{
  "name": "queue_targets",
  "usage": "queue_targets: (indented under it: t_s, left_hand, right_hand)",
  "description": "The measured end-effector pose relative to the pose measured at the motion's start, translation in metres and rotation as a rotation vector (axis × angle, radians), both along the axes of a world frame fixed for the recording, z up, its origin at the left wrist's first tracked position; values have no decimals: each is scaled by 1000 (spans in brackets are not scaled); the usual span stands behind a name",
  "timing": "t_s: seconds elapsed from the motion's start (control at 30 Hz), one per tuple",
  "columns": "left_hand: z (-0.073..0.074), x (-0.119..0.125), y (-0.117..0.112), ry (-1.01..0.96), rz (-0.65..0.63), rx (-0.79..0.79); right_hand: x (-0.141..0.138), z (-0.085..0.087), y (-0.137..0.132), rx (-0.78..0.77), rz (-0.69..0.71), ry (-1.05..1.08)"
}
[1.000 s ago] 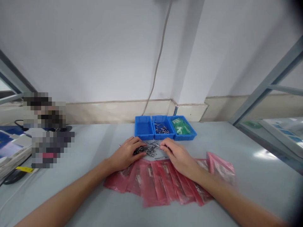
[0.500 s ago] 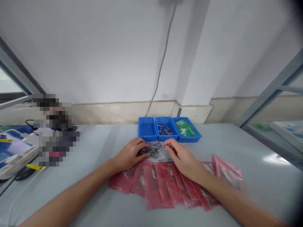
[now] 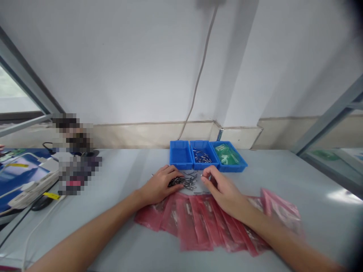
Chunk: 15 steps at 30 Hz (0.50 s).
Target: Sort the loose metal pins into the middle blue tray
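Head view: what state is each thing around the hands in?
Left hand: curved around the metal pin pile's left side
Right hand: pinching a metal piece, mostly hidden
Left blue bin: upright, open-topped
Middle blue bin: upright, holding metal pins
Right blue bin: upright, holding green plastic packaging
Red plastic bags: mostly overlapping

Workshop, probably small-parts. Evidence: smooth pale-grey worktable (image 3: 121, 168); on it, one row of three rectangular blue plastic bins (image 3: 205, 166). In the row: slim metal rods (image 3: 201, 157), green translucent plastic (image 3: 229, 156). Before the row: loose heap of slim dark metal rods (image 3: 188, 184); flat translucent pink plastic bags (image 3: 191, 236).
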<state>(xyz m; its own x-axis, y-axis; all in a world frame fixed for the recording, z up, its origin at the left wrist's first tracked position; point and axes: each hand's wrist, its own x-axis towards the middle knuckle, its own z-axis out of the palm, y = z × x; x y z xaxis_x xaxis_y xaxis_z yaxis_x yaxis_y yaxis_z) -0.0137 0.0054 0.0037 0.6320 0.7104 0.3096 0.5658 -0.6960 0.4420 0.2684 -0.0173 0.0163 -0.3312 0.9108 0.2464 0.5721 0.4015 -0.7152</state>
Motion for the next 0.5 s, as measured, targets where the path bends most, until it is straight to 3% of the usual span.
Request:
queue_targets:
  t_s: [0.5]
  left_hand:
    - [1, 0, 0, 12, 12, -11]
  right_hand:
    - [0, 2, 0, 1, 10, -21]
